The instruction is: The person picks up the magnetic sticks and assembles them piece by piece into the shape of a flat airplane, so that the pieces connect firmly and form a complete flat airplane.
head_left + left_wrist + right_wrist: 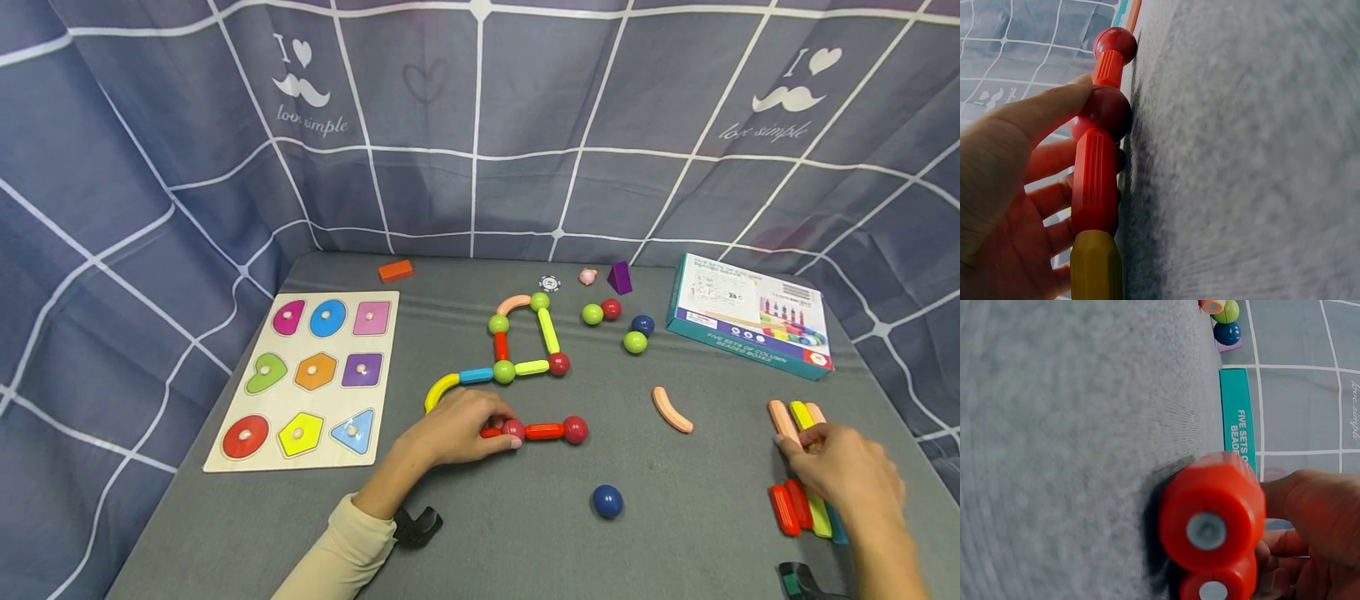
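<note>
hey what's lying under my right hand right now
Past the right hand, peach sticks and a yellow stick show on the far side; red sticks, a lime stick and a blue stick on the near side. Whatever lies directly beneath it is covered.

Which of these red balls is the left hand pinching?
The red ball between two red sticks: the left hand has it; the other red balls lie clear of its fingers.

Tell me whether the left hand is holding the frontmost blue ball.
No, the left hand holds a red ball, while the frontmost blue ball lies apart from it.
</note>
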Demonstrator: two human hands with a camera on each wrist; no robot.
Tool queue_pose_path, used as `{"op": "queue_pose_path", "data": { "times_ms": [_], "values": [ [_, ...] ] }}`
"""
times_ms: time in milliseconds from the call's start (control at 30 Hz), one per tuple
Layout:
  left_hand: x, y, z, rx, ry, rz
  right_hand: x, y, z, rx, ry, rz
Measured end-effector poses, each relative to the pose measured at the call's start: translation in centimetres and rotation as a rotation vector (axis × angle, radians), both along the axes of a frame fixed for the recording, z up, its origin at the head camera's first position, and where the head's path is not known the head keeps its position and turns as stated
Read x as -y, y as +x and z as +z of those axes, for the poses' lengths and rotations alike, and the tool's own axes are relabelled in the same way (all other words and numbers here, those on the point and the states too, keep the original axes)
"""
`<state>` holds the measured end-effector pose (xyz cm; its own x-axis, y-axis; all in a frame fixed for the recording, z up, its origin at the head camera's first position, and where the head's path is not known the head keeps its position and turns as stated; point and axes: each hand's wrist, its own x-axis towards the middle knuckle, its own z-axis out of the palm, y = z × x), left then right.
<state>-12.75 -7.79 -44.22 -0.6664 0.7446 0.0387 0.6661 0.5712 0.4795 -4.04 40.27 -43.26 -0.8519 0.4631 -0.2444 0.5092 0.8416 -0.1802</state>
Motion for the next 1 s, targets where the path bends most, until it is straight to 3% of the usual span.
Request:
{"op": "queue_pose_path", "data": {
  "times_ms": [100,200,300,367,633,833,1000],
  "values": [
    [-0.2,0.1,0.0,-0.011,-0.014,0.013,1.0,0.2,0.5,-0.065,-0.007,0.037],
    [-0.5,0.2,0.0,-0.045,-0.034,0.021,3.0,0.5,1.2,-0.231,-0.053,0.122],
    [-0.8,0.3,0.0,-0.093,-0.045,0.028,6.0,0.4,1.9,-0.364,-0.169,0.221],
    [-1.2,0.4,0.1,-0.123,-0.044,0.030,8.2,0.3,2.3,-0.400,-0.281,0.282],
    [-3.6,0.6,0.4,-0.226,-0.019,0.033,15.4,-0.6,1.7,-0.417,-0.648,0.483],
    [-5.5,0.6,0.1,-0.297,-0.049,0.000,18.4,-0.9,0.2,-0.342,-0.820,0.537],
    [-6.1,0.6,-0.2,-0.312,-0.044,0.019,19.7,-0.7,0.2,-0.297,-0.869,0.564]
  ]
}}
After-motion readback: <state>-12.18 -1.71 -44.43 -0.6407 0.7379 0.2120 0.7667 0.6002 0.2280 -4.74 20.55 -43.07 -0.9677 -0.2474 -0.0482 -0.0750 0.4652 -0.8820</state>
